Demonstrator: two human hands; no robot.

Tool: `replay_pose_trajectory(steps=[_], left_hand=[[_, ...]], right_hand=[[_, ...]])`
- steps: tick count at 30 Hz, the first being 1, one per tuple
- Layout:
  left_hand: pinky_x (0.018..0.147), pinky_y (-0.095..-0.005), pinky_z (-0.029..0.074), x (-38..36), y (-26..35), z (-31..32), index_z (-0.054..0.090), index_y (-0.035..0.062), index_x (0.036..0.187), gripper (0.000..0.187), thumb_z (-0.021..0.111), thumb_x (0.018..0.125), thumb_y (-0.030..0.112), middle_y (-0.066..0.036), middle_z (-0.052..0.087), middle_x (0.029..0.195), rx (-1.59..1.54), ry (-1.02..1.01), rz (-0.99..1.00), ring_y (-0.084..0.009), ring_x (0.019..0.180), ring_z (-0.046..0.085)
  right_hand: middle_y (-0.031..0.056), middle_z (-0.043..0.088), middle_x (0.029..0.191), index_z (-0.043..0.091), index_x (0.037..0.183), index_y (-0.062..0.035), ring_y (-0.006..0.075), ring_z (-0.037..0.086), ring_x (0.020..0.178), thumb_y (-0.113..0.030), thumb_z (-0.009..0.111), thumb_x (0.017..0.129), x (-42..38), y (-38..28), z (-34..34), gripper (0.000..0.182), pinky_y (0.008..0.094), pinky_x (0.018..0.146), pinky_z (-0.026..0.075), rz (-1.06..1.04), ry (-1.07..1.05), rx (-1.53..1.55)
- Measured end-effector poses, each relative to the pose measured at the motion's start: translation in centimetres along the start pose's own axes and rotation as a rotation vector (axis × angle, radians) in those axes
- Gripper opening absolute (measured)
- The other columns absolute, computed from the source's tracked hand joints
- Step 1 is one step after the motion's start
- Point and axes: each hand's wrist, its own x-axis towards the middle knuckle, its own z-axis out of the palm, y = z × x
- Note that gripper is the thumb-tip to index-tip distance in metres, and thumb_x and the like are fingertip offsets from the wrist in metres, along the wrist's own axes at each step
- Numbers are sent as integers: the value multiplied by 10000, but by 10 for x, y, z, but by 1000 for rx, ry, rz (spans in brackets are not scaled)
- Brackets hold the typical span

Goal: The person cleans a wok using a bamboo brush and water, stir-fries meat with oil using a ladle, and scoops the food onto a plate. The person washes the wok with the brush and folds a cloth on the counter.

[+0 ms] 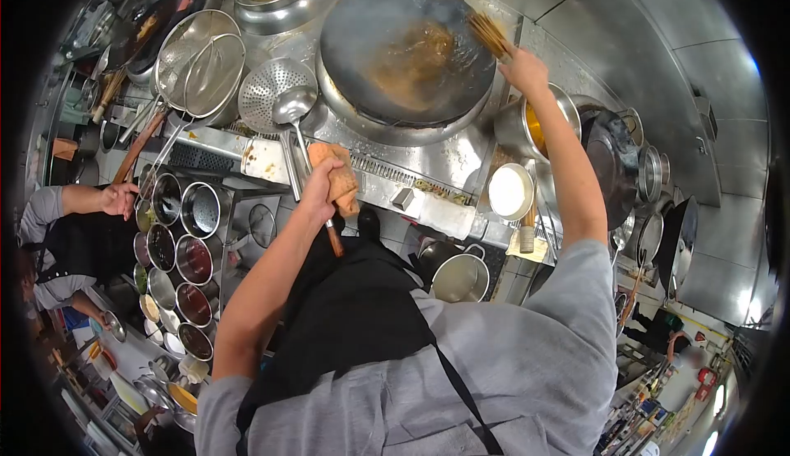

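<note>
My left hand (pixel 321 188) is closed around the handle of a steel ladle (pixel 294 105) and a folded orange cloth (pixel 344 180). The ladle's bowl lies over a perforated skimmer (pixel 265 86), left of the big wok. In my right hand (pixel 524 71) is a bamboo wok brush (pixel 488 33), its bristles at the wok's right rim. Steam rises from the large dark wok (pixel 350 53), which sits on the burner with brown liquid in its bottom.
A wire strainer (pixel 177 65) and a steel pot (pixel 276 16) stand to the left. Right of the wok are a pot with yellow liquid (pixel 539 127) and a white container (pixel 510 193). Several sauce pots (pixel 195 258) fill a rack near a co-worker's hand (pixel 119 199).
</note>
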Motion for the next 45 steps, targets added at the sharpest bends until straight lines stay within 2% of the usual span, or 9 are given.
replay_pose_trajectory(steps=[4,9,13,20,25,33,35,38,45], left_hand=[[816,-397,546,31,20,42,521,80,1188,398,588,936,381,-95,627,1027,-14,-35,151,-240,908,653],[757,-378,543,115,30,92,538,5,1144,388,602,912,310,-138,638,984,23,74,92,-243,848,668],[689,-394,544,148,12,86,513,-43,1114,360,643,840,151,-138,619,920,188,228,141,-270,791,665],[604,-398,510,75,35,132,556,-71,898,211,626,787,95,-136,625,868,-47,303,66,-252,689,645],[649,-398,515,121,11,106,582,-64,894,190,604,785,90,-147,622,902,188,322,175,-265,751,653],[849,-402,535,68,21,65,540,-32,1156,316,568,921,178,-158,645,1025,-54,-125,34,-278,945,659],[870,-418,536,27,23,44,516,-32,1185,345,540,928,197,-168,642,1039,-133,-212,-19,-302,965,658],[848,-423,542,-48,16,31,476,-28,1228,390,516,906,187,-180,641,1034,-66,-214,21,-325,955,656],[751,-390,552,-112,1,13,500,-9,1212,399,511,842,139,-152,652,942,-29,-110,97,-277,817,652]], right_hand=[[151,693,1116,646,1254,-226,358,672,1026,-230,619,833,-30,-100,-45,422,459,884,543,-198,-113,88],[290,693,1005,714,969,67,396,691,995,-159,624,774,6,-201,-7,312,459,882,549,-254,-160,27],[244,714,973,738,968,9,392,701,953,-230,639,776,115,-208,7,322,431,843,565,101,-102,353],[231,720,923,745,940,1,363,715,921,-133,604,792,-23,-215,-55,244,446,818,570,-604,-401,-199],[206,728,937,750,936,-16,339,728,899,-191,587,855,96,-155,1,252,440,772,583,48,-90,-19],[219,661,1044,715,972,-16,356,697,954,-139,596,815,-36,-219,14,232,426,796,575,-494,-112,-21],[194,661,1034,706,1020,-6,346,704,946,-128,584,833,-65,-187,-14,254,425,772,586,-416,-340,-137],[211,668,1106,697,1037,15,357,715,899,-178,587,855,9,-99,47,288,449,747,591,-104,-74,-165],[214,670,1089,714,1007,-49,397,689,941,-201,560,855,64,-215,47,264,467,823,558,-70,32,232]])
